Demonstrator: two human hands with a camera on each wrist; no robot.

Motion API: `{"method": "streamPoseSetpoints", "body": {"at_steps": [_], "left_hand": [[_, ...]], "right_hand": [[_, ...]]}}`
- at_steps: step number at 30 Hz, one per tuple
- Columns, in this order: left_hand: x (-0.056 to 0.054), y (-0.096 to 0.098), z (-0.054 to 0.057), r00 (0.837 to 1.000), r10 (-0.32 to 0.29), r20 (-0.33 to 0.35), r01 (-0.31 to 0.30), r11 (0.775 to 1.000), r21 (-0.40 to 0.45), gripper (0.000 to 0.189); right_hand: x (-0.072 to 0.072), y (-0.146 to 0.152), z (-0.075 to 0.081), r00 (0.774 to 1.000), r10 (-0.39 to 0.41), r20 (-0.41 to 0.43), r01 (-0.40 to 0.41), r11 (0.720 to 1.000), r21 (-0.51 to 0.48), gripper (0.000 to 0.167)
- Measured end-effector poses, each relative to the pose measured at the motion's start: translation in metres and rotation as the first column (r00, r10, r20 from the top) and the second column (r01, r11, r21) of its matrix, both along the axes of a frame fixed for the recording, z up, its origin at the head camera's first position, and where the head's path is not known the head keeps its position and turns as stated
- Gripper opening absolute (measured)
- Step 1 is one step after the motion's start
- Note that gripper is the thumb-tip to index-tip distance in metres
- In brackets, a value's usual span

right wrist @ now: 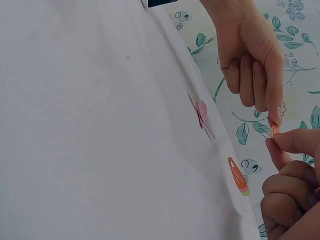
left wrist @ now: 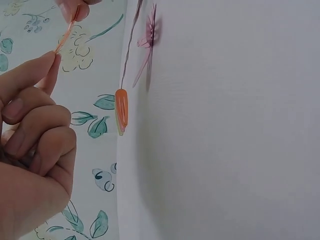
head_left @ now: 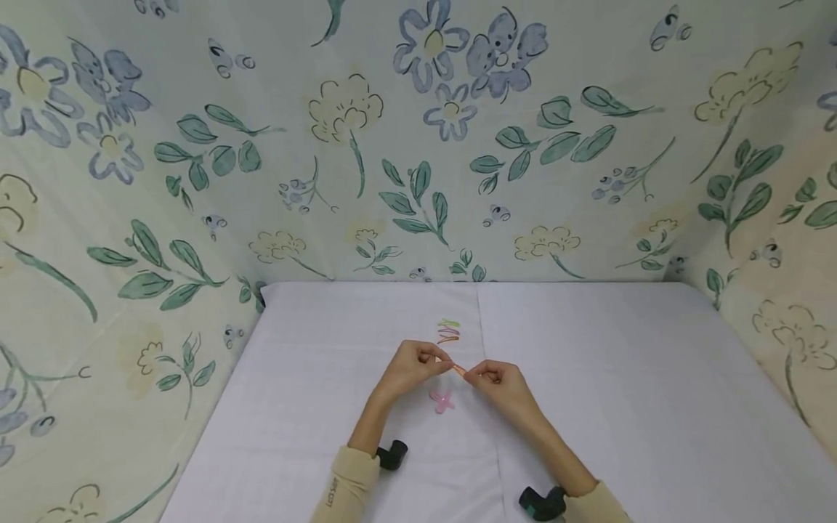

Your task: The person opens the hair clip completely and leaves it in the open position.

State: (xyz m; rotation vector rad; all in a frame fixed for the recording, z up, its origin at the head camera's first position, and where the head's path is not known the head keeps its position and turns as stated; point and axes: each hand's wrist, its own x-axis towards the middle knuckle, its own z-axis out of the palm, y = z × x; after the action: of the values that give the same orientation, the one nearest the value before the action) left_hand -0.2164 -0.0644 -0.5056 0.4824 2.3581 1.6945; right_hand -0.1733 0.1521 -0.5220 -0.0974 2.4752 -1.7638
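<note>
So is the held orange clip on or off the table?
Off: in both wrist views, left hand and right hand pinch the clip above the table.

Soft, even light here on the white cloth (head_left: 621, 378), warmer on the right-hand backdrop (head_left: 811, 254); wrist views run greyer, faint shadow hugging the pink flower (left wrist: 151, 40), head view blurring the orange clip (head_left: 459, 370)

Matt tablecloth (head_left: 621, 378), fabric backdrop (head_left: 275, 58), glossy held clip (left wrist: 66, 35), possibly metal

Dark lettering (head_left: 332, 492), "Let's" plus something illegible, on the left sleeve (head_left: 352, 485)
</note>
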Motion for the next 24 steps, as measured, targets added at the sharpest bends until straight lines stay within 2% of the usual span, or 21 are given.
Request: {"method": "streamPoseSetpoints", "body": {"at_steps": [7,10,15,18,21,24], "left_hand": [[0.0,0.001,-0.001,1.0,0.027,0.004,-0.027,1.0,0.007,0.011],[0.0,-0.002,0.0,0.999,0.037,0.013,-0.037,0.999,-0.015,0.009],[-0.002,-0.008,0.001,1.0,0.009,0.012,-0.008,0.999,-0.041,0.008],[-0.003,-0.011,0.0,1.0,-0.008,0.015,0.009,0.999,-0.037,0.009],[-0.004,-0.012,-0.001,1.0,-0.014,0.025,0.015,1.0,-0.027,0.011],[-0.004,-0.012,-0.002,0.999,-0.015,0.046,0.017,1.0,-0.025,0.011]], "right_hand": [[0.002,-0.003,-0.001,0.998,0.067,0.007,-0.067,0.998,0.015,0.015],[0.001,-0.004,-0.003,0.999,0.038,-0.023,-0.037,0.999,0.028,0.014],[0.0,-0.004,-0.005,0.989,-0.072,-0.128,0.074,0.997,0.01,0.008],[-0.001,-0.004,-0.006,0.977,-0.088,-0.192,0.087,0.996,-0.014,0.009],[0.001,-0.003,-0.006,0.963,-0.077,-0.257,0.073,0.997,-0.027,0.019],[0.001,-0.003,-0.008,0.948,-0.078,-0.309,0.079,0.997,-0.008,0.025]]}}
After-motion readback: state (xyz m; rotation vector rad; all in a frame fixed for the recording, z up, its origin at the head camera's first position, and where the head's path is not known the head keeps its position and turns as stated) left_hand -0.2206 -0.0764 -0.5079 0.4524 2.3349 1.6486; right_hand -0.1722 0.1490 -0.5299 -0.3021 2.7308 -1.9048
